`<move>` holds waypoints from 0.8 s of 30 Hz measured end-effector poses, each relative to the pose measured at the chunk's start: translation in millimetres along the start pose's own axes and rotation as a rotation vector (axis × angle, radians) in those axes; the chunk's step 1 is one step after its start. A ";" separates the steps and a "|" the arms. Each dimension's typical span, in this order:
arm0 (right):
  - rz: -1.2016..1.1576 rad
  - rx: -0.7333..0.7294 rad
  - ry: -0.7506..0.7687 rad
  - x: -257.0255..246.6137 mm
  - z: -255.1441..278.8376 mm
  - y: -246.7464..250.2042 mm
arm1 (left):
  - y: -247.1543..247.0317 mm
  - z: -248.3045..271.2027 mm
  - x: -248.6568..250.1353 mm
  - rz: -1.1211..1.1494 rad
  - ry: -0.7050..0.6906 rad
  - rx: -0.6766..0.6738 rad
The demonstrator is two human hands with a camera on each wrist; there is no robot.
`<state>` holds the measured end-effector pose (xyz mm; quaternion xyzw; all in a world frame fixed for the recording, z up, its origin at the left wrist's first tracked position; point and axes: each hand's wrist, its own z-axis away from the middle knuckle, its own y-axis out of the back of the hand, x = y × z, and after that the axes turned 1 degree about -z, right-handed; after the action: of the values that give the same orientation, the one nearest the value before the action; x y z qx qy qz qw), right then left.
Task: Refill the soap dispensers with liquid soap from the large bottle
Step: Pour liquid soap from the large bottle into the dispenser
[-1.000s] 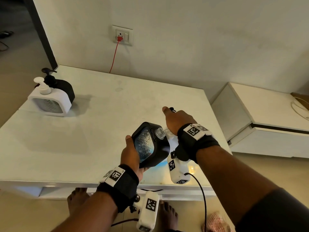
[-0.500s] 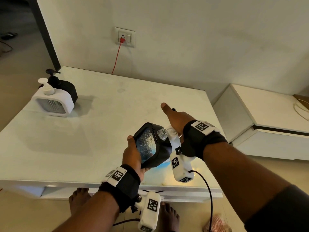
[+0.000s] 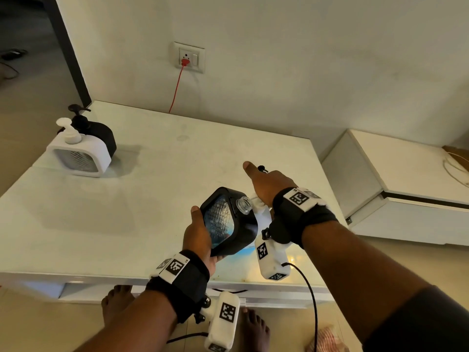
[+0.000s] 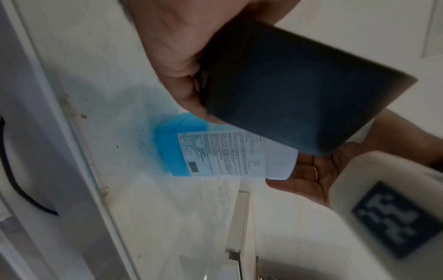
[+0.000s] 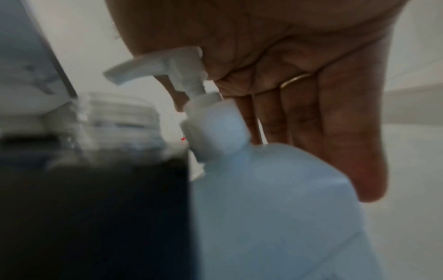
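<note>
My left hand (image 3: pixel 198 232) (image 4: pixel 172 47) grips a black soap dispenser (image 3: pixel 243 232) (image 4: pixel 287 91), tilted above the table's front edge. Its pump is off and its clear threaded neck (image 3: pixel 244 205) (image 5: pixel 115 117) points at the large bottle. That bottle (image 4: pixel 167 151) (image 5: pixel 263 199) holds blue soap, carries a white label and stands on the table (image 3: pixel 127 212), mostly hidden in the head view. My right hand (image 3: pixel 269 181) (image 5: pixel 299 66) rests its palm on the bottle's white pump head (image 5: pixel 167 60) (image 3: pixel 257 203), fingers straight. The pump spout sits close above the neck.
A white dispenser (image 3: pixel 76 153) and another black one (image 3: pixel 99 133) stand at the table's far left. A small black part (image 3: pixel 262 169) shows past my right knuckles; whether it is held is unclear. A red cord (image 3: pixel 177 87) hangs from the wall socket. A white cabinet (image 3: pixel 406 174) stands at the right.
Both hands and the tilted dispenser keep almost the same pose. Only the head view drifts a little.
</note>
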<state>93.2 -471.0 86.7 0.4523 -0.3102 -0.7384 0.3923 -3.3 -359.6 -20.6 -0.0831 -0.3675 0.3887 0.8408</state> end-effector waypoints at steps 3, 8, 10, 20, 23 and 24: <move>-0.030 -0.078 0.030 -5.5 1.6 7.6 | 1.0 -1.3 1.7 0.013 0.012 0.005; 0.001 -0.072 0.019 -4.4 -1.8 3.1 | -0.1 -2.2 1.1 0.012 0.006 0.005; 0.025 -0.028 0.000 -2.5 -4.9 -0.8 | 0.4 -1.7 0.3 0.015 0.011 0.005; 0.042 0.023 -0.019 2.7 -2.3 -3.2 | 0.5 -3.3 -0.7 0.007 0.010 0.002; -0.043 -0.081 -0.001 -3.7 2.1 4.6 | 1.6 -3.0 1.1 0.017 0.002 0.000; -0.088 -0.113 -0.013 -4.7 3.5 6.9 | 2.3 -3.9 1.2 0.012 0.006 0.001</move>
<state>93.4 -470.0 95.6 0.4379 -0.2501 -0.7743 0.3823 -1.5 -356.6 -23.8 -0.0862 -0.3643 0.3936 0.8396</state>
